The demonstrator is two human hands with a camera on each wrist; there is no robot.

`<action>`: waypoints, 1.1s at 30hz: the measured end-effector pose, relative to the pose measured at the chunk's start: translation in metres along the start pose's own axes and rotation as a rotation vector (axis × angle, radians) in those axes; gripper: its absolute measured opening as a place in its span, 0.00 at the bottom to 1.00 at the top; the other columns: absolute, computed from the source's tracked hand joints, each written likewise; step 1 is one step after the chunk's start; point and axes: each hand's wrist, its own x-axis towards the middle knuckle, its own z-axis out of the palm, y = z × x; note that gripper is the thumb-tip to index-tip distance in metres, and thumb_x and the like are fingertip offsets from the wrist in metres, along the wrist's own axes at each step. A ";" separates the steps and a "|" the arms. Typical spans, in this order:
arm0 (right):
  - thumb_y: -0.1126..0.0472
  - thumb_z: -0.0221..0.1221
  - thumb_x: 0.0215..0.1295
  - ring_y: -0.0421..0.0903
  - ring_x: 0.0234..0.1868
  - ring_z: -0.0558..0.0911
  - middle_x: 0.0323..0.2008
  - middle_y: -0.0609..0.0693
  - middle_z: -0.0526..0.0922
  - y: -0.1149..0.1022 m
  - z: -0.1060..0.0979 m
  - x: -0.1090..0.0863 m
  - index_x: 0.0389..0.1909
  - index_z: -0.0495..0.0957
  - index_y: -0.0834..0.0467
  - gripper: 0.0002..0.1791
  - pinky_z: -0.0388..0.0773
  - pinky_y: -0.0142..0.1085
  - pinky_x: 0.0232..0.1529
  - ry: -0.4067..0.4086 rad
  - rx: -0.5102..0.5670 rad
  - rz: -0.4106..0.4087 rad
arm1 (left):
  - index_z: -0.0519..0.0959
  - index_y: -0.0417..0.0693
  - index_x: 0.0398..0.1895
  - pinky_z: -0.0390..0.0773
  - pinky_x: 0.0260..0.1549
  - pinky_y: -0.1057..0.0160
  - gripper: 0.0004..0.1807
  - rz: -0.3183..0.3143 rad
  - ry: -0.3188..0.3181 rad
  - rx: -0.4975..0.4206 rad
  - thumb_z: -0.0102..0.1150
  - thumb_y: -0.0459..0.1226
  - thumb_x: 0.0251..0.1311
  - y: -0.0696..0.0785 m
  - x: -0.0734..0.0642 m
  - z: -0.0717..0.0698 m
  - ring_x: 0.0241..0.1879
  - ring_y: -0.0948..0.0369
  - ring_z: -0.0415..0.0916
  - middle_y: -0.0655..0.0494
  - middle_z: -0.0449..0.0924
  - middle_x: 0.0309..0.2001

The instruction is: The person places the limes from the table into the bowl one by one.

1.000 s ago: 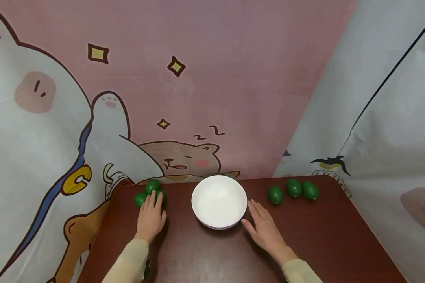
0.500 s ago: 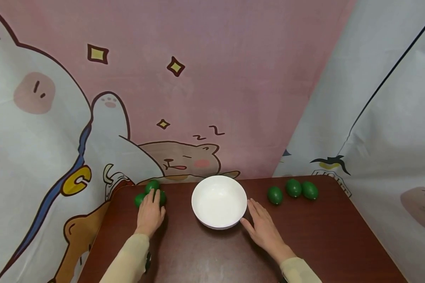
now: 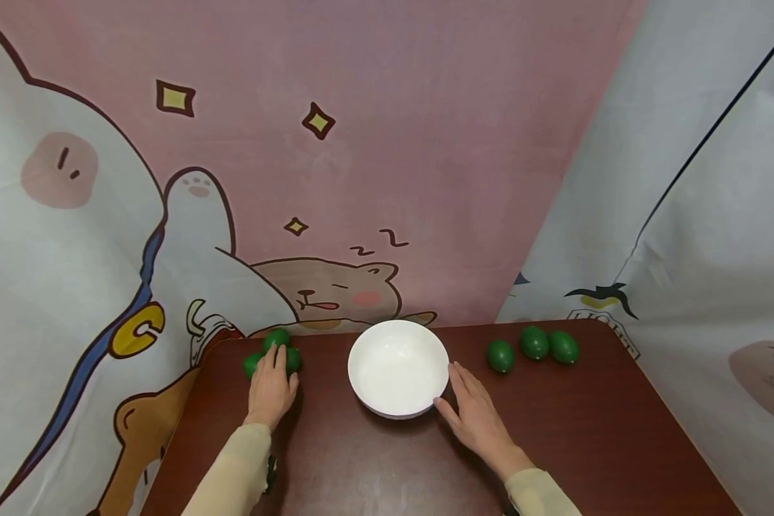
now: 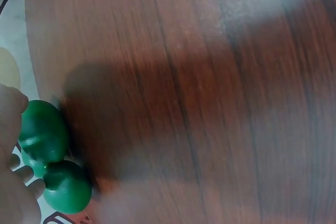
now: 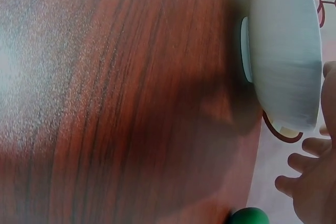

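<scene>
My left hand (image 3: 273,390) reaches over a cluster of three green limes at the table's back left; its fingers overlap the right lime (image 3: 293,360). Behind the fingertips is the back lime (image 3: 276,338), and the left lime (image 3: 251,365) is partly covered. The left wrist view has thumb and fingers spread around a lime (image 4: 44,132), with another lime (image 4: 68,187) near the fingertips. Close against the right side of a white bowl (image 3: 398,369) lies my right hand (image 3: 480,426), fingers extended, thumb at the rim. Nothing shows inside the bowl.
Three more limes stand at the back right: one lime (image 3: 500,356) alone, then a pair with a lime (image 3: 534,342) beside another lime (image 3: 564,347). The brown wooden table (image 3: 374,466) ends at a cartoon-printed curtain (image 3: 458,179) behind it.
My left hand has shifted slightly left and back, its fingers a little more bent over the limes. My right hand has edged left, closer to the bowl. Limes and bowl stay in place.
</scene>
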 end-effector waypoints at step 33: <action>0.43 0.63 0.70 0.65 0.75 0.64 0.76 0.67 0.63 -0.001 0.004 0.004 0.78 0.60 0.66 0.46 0.61 0.63 0.73 -0.023 -0.013 0.031 | 0.68 0.28 0.70 0.69 0.65 0.36 0.34 0.055 0.083 0.063 0.67 0.32 0.62 0.005 -0.004 0.009 0.65 0.34 0.69 0.29 0.69 0.67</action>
